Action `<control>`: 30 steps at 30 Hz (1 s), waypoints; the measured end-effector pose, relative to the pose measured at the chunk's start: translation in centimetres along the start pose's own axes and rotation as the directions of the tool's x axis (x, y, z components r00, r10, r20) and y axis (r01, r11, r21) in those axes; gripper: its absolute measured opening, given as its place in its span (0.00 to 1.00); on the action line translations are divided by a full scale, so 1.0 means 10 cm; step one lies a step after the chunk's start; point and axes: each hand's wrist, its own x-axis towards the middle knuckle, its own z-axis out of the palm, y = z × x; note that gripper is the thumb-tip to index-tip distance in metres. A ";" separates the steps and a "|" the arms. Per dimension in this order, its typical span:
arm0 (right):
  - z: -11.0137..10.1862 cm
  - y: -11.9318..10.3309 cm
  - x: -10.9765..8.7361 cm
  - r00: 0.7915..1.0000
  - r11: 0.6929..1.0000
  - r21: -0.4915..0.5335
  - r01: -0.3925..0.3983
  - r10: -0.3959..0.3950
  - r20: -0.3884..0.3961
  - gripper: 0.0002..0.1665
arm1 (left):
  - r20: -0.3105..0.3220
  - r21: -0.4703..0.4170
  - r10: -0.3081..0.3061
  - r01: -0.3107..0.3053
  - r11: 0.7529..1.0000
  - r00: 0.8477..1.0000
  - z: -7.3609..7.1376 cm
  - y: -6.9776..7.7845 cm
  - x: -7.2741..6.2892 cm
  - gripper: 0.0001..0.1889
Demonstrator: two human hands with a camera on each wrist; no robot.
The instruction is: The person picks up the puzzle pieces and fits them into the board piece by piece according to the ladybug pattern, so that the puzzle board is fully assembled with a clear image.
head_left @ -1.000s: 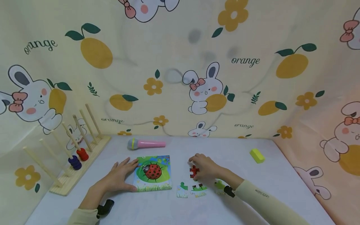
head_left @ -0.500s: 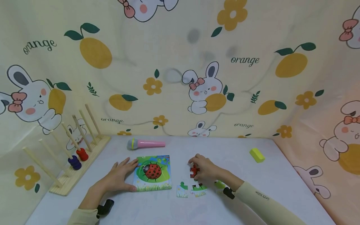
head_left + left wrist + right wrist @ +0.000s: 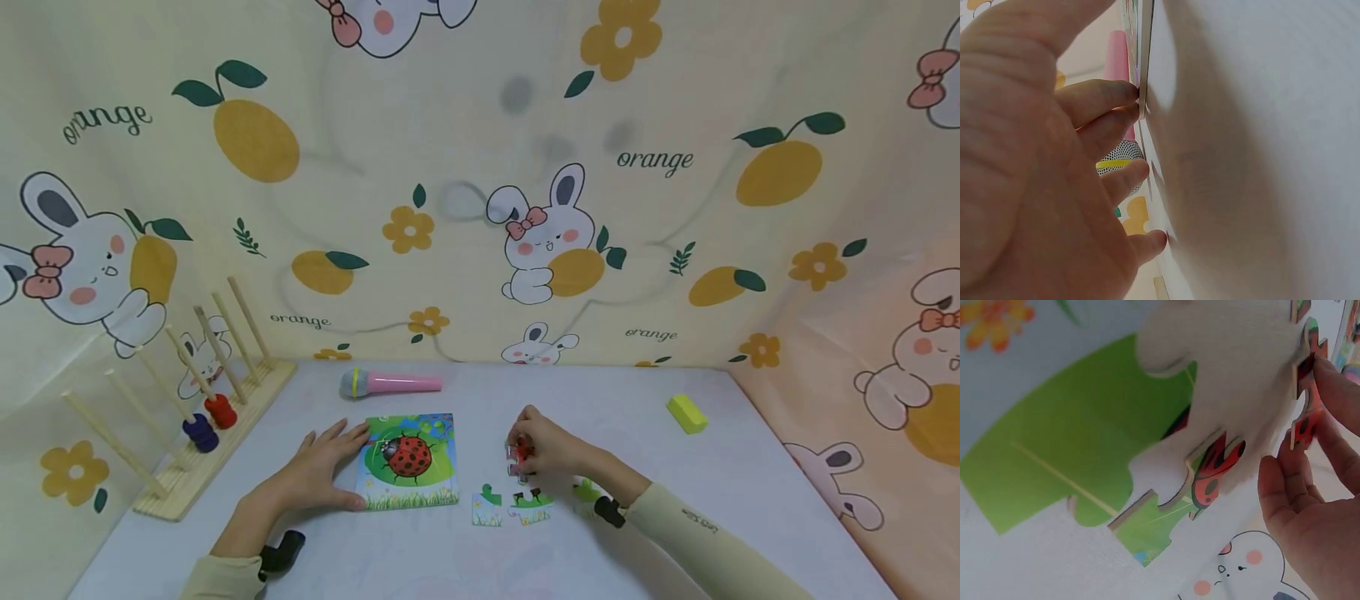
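Observation:
My left hand (image 3: 318, 471) rests at the left edge of a square ladybug picture board (image 3: 408, 458), thumb by its lower corner and index finger by its upper one. In the left wrist view, extended fingertips touch the board's side (image 3: 1145, 62) and the tabletop. My right hand (image 3: 553, 450) pinches a red jigsaw puzzle piece (image 3: 1305, 428) between thumb and fingers, tilted up off the table. In front lie a grass corner piece (image 3: 486, 510) and grass-and-leaf pieces (image 3: 532, 502). A green leaf piece (image 3: 1079, 437) shows beside the right hand, partly hidden in the head view.
A pink toy microphone (image 3: 397, 384) lies behind the board. On the left stands a wooden peg rack (image 3: 180, 492) with blue rings (image 3: 200, 433) and red rings (image 3: 221, 412). A yellow block (image 3: 686, 414) sits at the far right, before a patterned cloth backdrop (image 3: 450, 125).
My right hand has raised and tilted the red puzzle piece, which lay flatter under its fingers before, and its fingers have drawn closer together. The left hand and board stay in place.

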 end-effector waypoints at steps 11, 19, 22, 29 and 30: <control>0.00 -0.01 0.36 0.994 0.955 0.279 0.100 -0.107 0.011 0.11 | 0.002 0.001 -0.006 0.006 1.000 1.000 -0.03 -0.01 -0.01 0.59; 0.31 -0.35 0.88 0.992 0.948 0.298 0.116 -0.128 0.021 0.10 | 0.004 -0.006 0.001 -0.001 1.000 1.000 0.00 -0.03 -0.02 0.58; 0.41 -0.45 1.00 0.991 0.957 0.267 0.115 -0.129 0.037 0.09 | 0.007 -0.005 0.007 -0.007 1.000 1.000 0.01 -0.02 -0.01 0.58; 0.55 -0.58 1.13 0.995 0.962 0.260 0.085 -0.097 0.034 0.08 | 0.014 0.000 -0.002 0.002 1.000 1.000 0.00 0.00 0.01 0.58; 0.56 -0.60 1.14 0.995 0.964 0.254 0.083 -0.094 0.033 0.08 | 0.014 0.000 0.000 0.000 1.000 1.000 0.00 0.01 0.00 0.58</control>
